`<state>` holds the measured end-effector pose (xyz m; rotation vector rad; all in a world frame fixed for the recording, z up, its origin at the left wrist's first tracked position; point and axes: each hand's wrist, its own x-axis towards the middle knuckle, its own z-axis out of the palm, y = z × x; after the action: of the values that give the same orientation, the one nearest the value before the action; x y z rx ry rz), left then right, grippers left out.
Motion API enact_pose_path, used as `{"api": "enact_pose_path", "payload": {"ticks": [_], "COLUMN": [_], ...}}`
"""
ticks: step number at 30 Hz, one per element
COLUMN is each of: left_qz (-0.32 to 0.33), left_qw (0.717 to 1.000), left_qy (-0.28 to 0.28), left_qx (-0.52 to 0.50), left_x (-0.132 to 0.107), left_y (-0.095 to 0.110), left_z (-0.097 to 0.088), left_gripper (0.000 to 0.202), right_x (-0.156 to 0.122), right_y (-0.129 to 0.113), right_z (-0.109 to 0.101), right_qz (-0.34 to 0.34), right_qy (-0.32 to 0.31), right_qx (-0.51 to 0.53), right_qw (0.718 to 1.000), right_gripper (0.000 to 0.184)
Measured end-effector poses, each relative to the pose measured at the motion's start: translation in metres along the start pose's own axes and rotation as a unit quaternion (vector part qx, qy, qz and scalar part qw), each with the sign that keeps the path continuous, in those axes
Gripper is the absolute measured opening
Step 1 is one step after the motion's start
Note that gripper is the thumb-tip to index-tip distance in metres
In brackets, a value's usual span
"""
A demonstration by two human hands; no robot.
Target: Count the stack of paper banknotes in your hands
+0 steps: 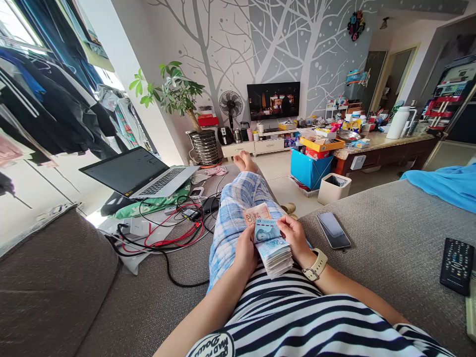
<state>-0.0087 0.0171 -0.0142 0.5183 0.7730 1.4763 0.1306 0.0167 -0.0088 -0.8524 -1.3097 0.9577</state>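
Observation:
A thick stack of banknotes (275, 259), blue on top, is gripped at its left edge by my left hand (246, 251). Its fingers go out of sight beneath the stack. One blue 10 banknote (267, 231) is lifted at the stack's far end, and my right hand (293, 236) pinches its right edge between thumb and finger. On my plaid-covered leg, just beyond the stack, lies an orange 20 banknote (256, 213). A watch with a pale strap (316, 265) is on my right wrist.
A phone (333, 230) and a black remote control (457, 266) lie on the couch at right. To the left are an open laptop (143, 173) and tangled red and black cables (178, 238). A white bin (334, 189) stands on the floor ahead.

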Motion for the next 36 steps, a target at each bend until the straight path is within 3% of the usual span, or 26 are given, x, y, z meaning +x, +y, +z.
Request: {"api": "enact_pose_path", "payload": {"ticks": [18, 36], "left_qz": [-0.005, -0.013], "left_qw": [0.999, 1.000], "left_qy": [0.034, 0.010], "left_qx": [0.005, -0.004], "left_x": [-0.0016, -0.0026], "left_y": [0.0022, 0.0057], "left_z": [0.0021, 0.0064], "left_gripper": [0.019, 0.019], "right_x": [-0.0012, 0.0013], "right_y": [-0.0038, -0.0023], "right_z": [0.0009, 0.0009], "right_qz": [0.025, 0.028], "right_qy": [-0.011, -0.019], "right_qx": [0.022, 0.030], "right_qw": [0.999, 0.999], "right_gripper": [0.029, 0.029]}}
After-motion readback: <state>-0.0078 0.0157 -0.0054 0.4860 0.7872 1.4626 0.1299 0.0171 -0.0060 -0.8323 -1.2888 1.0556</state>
